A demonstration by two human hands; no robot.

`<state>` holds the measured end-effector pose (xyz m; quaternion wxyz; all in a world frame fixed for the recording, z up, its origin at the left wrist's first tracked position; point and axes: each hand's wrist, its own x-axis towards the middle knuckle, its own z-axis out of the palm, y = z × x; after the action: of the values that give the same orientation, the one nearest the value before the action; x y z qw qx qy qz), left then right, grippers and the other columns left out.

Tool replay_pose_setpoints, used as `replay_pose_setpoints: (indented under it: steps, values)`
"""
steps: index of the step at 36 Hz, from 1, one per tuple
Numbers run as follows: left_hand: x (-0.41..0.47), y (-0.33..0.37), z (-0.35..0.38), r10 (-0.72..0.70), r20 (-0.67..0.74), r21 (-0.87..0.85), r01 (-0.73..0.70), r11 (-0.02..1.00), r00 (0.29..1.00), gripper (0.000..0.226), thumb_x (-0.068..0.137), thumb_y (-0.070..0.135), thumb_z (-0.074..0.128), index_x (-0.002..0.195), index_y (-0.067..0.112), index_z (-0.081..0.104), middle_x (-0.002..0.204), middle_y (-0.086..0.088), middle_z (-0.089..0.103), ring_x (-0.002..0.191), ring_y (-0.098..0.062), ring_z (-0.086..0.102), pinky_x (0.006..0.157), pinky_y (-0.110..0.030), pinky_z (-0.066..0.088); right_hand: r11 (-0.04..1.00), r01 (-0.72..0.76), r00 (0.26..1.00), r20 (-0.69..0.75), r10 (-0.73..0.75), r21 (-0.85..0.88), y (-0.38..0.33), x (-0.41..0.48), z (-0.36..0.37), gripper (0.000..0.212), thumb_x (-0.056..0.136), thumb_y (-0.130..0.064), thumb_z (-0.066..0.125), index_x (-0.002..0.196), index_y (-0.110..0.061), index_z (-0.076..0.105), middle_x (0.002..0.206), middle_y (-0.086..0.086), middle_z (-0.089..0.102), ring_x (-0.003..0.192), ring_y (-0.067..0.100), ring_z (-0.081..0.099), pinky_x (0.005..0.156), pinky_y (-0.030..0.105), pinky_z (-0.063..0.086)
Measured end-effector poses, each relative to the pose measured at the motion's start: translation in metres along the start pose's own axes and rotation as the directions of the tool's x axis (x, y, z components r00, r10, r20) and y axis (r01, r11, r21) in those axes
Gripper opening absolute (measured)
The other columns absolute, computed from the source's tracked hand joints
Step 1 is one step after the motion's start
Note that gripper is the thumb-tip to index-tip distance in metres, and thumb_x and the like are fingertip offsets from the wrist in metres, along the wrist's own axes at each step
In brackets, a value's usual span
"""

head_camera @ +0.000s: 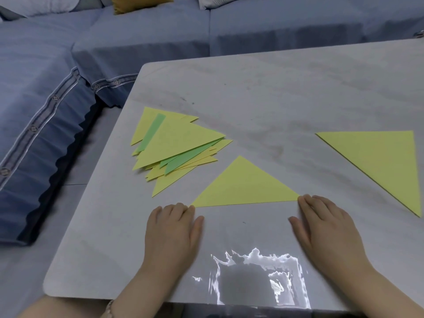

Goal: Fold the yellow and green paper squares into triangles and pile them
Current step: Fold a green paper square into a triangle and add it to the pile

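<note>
On counter (275,92), near front edge: folded triangle (245,187), long edge running left-right. Left hand (173,232) and right hand (328,230) flat, fingers straight, gripping nothing, tips touching its end corners. Pile (176,145) lies far-left, nearer left hand.

Pale grey marbled table (275,88), glossy near edge. Left: loose pile of yellow and green triangles (176,148). Near centre: single yellow triangle (245,187), flat. Right: second yellow triangle (385,161), well apart. Palm-down on tabletop: left hand (172,232), right hand (328,230), fingertips at single yellow triangle's base corners.
</note>
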<state>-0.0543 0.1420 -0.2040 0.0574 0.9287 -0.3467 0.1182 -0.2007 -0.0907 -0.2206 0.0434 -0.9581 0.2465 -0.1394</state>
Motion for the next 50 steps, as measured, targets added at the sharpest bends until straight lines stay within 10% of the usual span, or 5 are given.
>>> replay_pose_setpoints:
  steps: [11, 20, 37, 44, 50]
  values:
    - [0.04, 0.041, -0.01, -0.3, 0.33, -0.11, 0.352, 0.93, 0.895, 0.064, 0.09, 0.052, 0.043, 0.141, 0.017, 0.028, 0.128, -0.003, 0.043, 0.115, -0.024, 0.042, 0.089, -0.032, 0.036, 1.0, -0.007, 0.999, -0.042, 0.007, 0.015, 0.001, -0.001, 0.002, 0.055, 0.09, -0.038, 0.032, 0.1, 0.004, 0.066, 0.099, 0.016, 0.067, 0.096, 0.035, 0.063, 0.074, 0.044, 0.05]
    - [0.071, 0.039, -0.009, -0.318, 0.51, -0.123, 0.433, 0.893, 0.8, 0.045, 0.084, 0.05, 0.057, 0.113, 0.018, 0.043, 0.103, -0.001, 0.053, 0.106, -0.026, 0.044, 0.084, -0.034, 0.032, 1.0, -0.018, 0.998, -0.064, 0.019, 0.021, 0.003, -0.003, 0.003, 0.069, 0.095, -0.046, 0.018, 0.1, 0.001, 0.067, 0.1, 0.013, 0.068, 0.096, 0.033, 0.063, 0.079, 0.04, 0.045]
    - [0.122, -0.045, -0.024, -0.503, 0.136, -0.142, 0.519, 0.843, 0.854, 0.035, 0.094, 0.027, 0.051, 0.122, 0.006, 0.048, 0.113, -0.017, 0.055, 0.108, -0.037, 0.048, 0.084, -0.04, 0.035, 0.997, -0.034, 0.997, -0.072, 0.039, 0.068, 0.001, -0.004, 0.0, 0.051, 0.079, -0.036, 0.039, 0.096, 0.0, 0.069, 0.1, 0.013, 0.069, 0.094, 0.033, 0.065, 0.084, 0.035, 0.032]
    - [0.113, -0.018, 0.002, 0.082, 0.222, -0.113, -0.058, 0.992, 0.972, 0.048, 0.093, 0.032, 0.037, 0.133, 0.008, 0.048, 0.145, -0.013, 0.039, 0.127, -0.033, 0.045, 0.099, -0.042, 0.038, 0.995, -0.036, 0.999, -0.01, 0.037, 0.098, -0.001, -0.001, -0.008, 0.045, 0.077, -0.035, 0.039, 0.091, -0.007, 0.072, 0.096, 0.006, 0.07, 0.09, 0.026, 0.067, 0.08, 0.034, 0.048]
    - [0.11, -0.004, 0.021, -0.047, 0.413, 0.0, 0.052, 0.999, 0.91, 0.055, 0.099, 0.045, 0.019, 0.148, 0.02, 0.015, 0.158, 0.004, 0.004, 0.145, -0.016, 0.003, 0.114, -0.039, 0.008, 0.906, -0.203, 0.974, -0.02, 0.227, 0.372, 0.026, 0.018, -0.017, 0.029, 0.078, -0.011, 0.066, 0.107, -0.013, 0.068, 0.134, 0.018, 0.047, 0.122, 0.029, 0.042, 0.095, 0.038, 0.036]
